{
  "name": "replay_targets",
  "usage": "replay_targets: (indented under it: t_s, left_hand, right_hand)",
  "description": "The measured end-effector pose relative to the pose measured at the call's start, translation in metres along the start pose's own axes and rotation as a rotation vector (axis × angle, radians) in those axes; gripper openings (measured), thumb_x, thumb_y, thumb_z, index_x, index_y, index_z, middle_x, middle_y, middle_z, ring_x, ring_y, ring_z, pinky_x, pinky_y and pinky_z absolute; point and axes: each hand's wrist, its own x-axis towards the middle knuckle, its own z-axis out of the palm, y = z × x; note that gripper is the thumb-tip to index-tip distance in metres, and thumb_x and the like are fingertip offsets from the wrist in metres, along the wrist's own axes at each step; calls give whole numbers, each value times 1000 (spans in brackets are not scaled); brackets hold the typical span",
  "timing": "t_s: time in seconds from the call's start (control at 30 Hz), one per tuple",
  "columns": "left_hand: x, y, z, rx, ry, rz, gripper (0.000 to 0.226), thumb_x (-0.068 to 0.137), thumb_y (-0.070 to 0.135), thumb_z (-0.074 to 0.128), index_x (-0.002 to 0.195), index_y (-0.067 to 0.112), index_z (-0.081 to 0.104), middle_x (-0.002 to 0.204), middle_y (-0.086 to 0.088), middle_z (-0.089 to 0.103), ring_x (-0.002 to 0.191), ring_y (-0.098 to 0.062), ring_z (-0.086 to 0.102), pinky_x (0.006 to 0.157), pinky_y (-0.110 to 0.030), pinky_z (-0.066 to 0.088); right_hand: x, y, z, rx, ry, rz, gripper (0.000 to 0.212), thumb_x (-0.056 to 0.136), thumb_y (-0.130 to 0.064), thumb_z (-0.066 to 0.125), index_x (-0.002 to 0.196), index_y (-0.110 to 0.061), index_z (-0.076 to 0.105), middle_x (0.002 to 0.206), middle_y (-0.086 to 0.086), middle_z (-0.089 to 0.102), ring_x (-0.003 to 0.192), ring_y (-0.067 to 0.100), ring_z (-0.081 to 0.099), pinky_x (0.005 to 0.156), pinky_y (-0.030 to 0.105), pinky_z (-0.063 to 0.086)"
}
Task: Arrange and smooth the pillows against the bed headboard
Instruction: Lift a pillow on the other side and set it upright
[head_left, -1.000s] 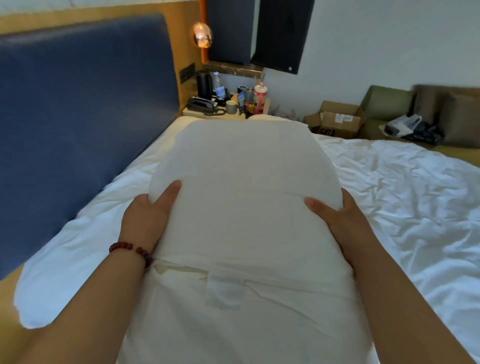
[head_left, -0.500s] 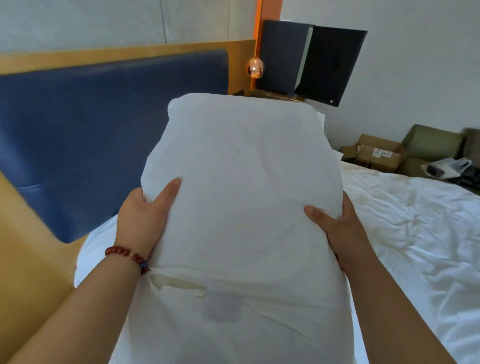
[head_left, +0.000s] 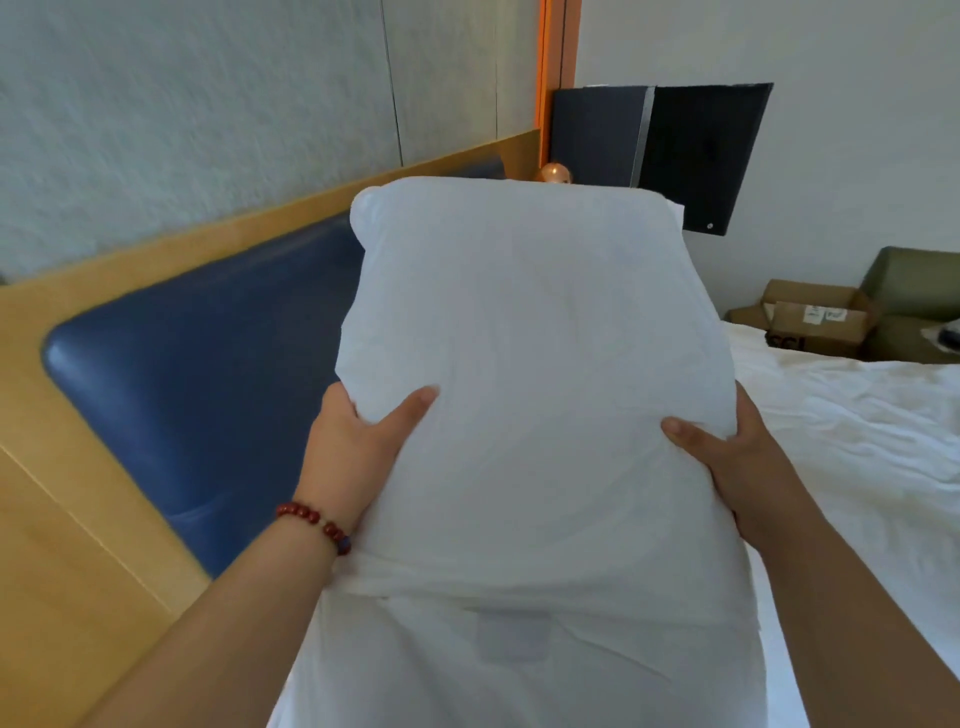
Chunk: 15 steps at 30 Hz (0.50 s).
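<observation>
A large white pillow (head_left: 530, 374) fills the middle of the view, held up off the bed with its far end raised. My left hand (head_left: 358, 452) grips its left side, thumb pressed into the cover, a red bead bracelet on the wrist. My right hand (head_left: 727, 452) grips the right side, thumb on top and fingers hidden behind. The blue padded headboard (head_left: 208, 374) in its wooden frame runs along the left. The bed's wrinkled white sheet (head_left: 857, 441) spreads out on the right. The pillow hides the bed beneath it.
A brown cardboard box (head_left: 815, 317) and a green sofa (head_left: 914, 291) stand beyond the bed at the right. Dark panels (head_left: 654, 140) hang on the far wall beside an orange strip, and a copper lamp (head_left: 555, 174) peeks over the pillow.
Both hands have lifted the pillow from lying on the bed to a raised position, its far end tipped upward. The view has tilted up, so the nightstand is hidden now.
</observation>
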Motion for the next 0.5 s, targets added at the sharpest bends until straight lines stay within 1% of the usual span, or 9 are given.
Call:
replay_targets:
  t_s: [0.07,0.17,0.27,0.33,0.4,0.43,0.5]
  left_hand:
    - [21,-2,1,-1,-1,6,71,64,64,76,118,24,52,108,12,64,94,-6,63,71,-26,51]
    - [49,-3,16,-7,-4,31,71,66,60,77,122,24,50,109,13,62,94,-2,60,67,-21,47]
    - [76,-2,44,-1,19,62,68,69,57,78,121,24,50,107,17,59,93,1,57,69,-18,44]
    - [91,2,67,-17,45,70,63,70,52,79,117,26,48,103,20,56,89,4,54,71,-18,42]
    - [106,10,90,-23,44,69,60,71,50,80,115,27,46,100,23,54,87,8,52,68,-14,41]
    - [115,15,100,-27,40,65,61,71,50,80,115,26,47,100,23,54,89,8,52,67,-13,41]
    - [133,23,118,-20,25,61,65,70,52,79,119,24,47,102,20,56,91,2,55,67,-15,41]
  right_hand:
    - [14,5,13,7,18,25,81,61,-42,83,134,-42,48,119,-14,65,106,14,65,84,39,56]
    - [39,8,21,-19,57,49,84,61,-54,80,136,-43,46,122,-15,63,110,14,63,91,43,54]
    - [76,8,19,-85,99,55,89,63,-62,75,141,-41,40,130,-13,57,115,17,58,91,40,50]
    - [102,8,15,-139,110,42,90,67,-63,74,145,-40,36,136,-11,53,116,18,54,90,39,46]
    - [127,8,10,-202,138,34,88,71,-61,73,147,-39,33,139,-10,49,115,17,50,90,38,42]
    - [139,7,7,-220,139,26,88,73,-61,72,147,-40,31,139,-10,48,114,16,49,90,38,41]
    - [162,4,1,-228,135,20,89,72,-61,72,147,-40,30,141,-9,47,115,16,47,90,37,40]
